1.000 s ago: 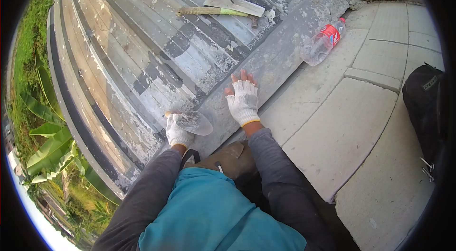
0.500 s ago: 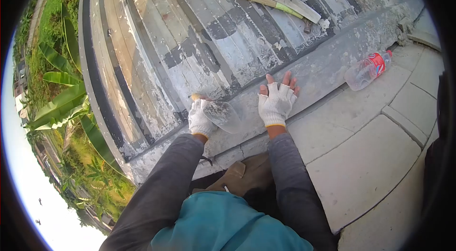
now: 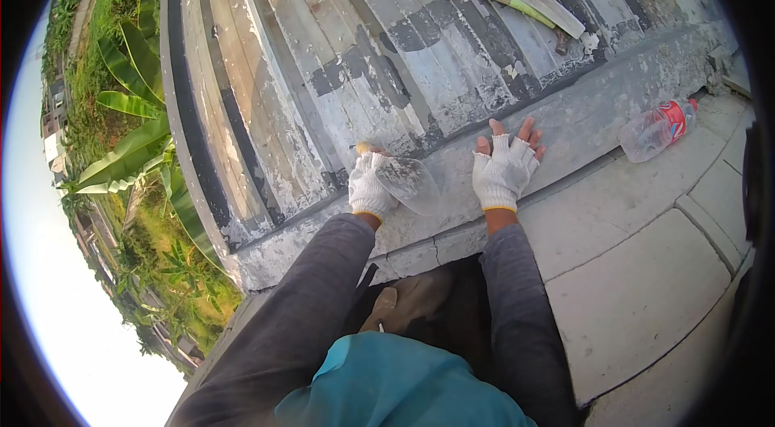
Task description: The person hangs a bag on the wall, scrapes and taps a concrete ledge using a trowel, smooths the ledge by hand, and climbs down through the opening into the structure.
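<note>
Gripping a trowel (image 3: 415,188) is the left hand (image 3: 372,186), the right hand (image 3: 505,173) (fingers (image 3: 526,128) spread) on the ledge (image 3: 585,116).

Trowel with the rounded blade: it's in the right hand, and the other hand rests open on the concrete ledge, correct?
Not quite: the head view shows the trowel in the left hand. The other, the right hand, rests open on the concrete ledge.
</note>
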The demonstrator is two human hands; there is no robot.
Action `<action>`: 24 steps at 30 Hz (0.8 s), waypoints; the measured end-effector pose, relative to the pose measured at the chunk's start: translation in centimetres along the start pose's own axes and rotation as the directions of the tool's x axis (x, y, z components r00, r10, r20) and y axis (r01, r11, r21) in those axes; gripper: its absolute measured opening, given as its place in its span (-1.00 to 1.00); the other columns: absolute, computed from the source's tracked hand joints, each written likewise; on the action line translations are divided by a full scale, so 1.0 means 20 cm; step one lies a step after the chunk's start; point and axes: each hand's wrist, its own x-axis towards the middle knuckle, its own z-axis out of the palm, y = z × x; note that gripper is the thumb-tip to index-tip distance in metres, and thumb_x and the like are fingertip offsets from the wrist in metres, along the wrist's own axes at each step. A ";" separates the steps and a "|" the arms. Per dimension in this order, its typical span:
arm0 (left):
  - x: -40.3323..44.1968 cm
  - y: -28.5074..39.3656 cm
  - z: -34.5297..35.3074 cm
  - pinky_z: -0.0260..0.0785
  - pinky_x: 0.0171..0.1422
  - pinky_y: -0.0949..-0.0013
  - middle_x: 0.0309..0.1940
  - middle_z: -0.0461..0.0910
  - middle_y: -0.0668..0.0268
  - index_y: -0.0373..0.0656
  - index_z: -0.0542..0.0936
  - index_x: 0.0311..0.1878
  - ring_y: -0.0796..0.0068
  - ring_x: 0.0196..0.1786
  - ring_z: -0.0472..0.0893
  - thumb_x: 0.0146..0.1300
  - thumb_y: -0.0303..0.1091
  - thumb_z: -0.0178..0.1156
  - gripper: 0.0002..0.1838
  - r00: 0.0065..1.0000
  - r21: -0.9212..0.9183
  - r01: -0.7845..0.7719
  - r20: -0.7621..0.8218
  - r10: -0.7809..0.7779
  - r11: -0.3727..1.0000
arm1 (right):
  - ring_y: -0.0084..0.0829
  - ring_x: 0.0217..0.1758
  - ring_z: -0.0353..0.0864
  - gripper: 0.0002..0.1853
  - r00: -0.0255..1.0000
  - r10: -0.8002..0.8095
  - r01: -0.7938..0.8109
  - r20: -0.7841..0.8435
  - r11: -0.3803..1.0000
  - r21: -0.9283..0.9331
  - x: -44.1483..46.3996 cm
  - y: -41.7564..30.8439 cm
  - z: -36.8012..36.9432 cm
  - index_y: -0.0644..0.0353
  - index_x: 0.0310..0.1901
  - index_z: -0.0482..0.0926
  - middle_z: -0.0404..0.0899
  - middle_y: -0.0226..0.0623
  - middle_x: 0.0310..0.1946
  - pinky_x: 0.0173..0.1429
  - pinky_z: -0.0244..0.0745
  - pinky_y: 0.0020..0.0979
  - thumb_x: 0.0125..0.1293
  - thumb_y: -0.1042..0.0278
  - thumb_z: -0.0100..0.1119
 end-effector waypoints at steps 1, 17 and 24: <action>-0.01 0.02 -0.02 0.55 0.03 0.40 -0.16 0.60 0.36 -0.16 0.48 0.08 0.52 -0.09 0.62 0.48 -0.42 0.05 -0.83 0.999 0.030 -0.041 0.026 0.040 0.999 | 0.25 0.57 0.04 -0.56 1.000 -0.004 0.004 0.007 1.000 0.001 -0.01 0.00 -0.01 -0.25 0.20 0.57 0.07 0.16 0.54 0.57 -0.16 0.28 0.29 -0.04 0.26; -0.01 0.07 -0.05 0.44 0.14 0.12 0.00 0.58 0.23 -0.01 0.61 -0.04 0.09 0.06 0.57 0.04 -0.28 0.34 -0.65 0.999 -0.027 0.025 -0.025 -0.025 0.999 | 0.35 0.56 0.01 -0.57 1.000 -0.027 0.026 -0.016 0.999 -0.030 -0.02 0.02 0.05 -0.29 0.26 0.55 0.09 0.19 0.53 0.57 -0.15 0.27 0.39 -0.07 0.13; 0.00 0.10 -0.07 0.44 0.16 0.14 0.00 0.59 0.24 -0.02 0.64 -0.08 0.11 0.07 0.57 0.03 -0.27 0.35 -0.67 1.000 0.037 0.023 -0.002 -0.023 0.999 | 0.33 0.57 0.01 -0.58 1.000 0.002 -0.004 -0.026 0.997 -0.073 0.00 0.01 0.07 -0.33 0.26 0.56 0.13 0.14 0.52 0.59 -0.18 0.24 0.41 -0.11 0.10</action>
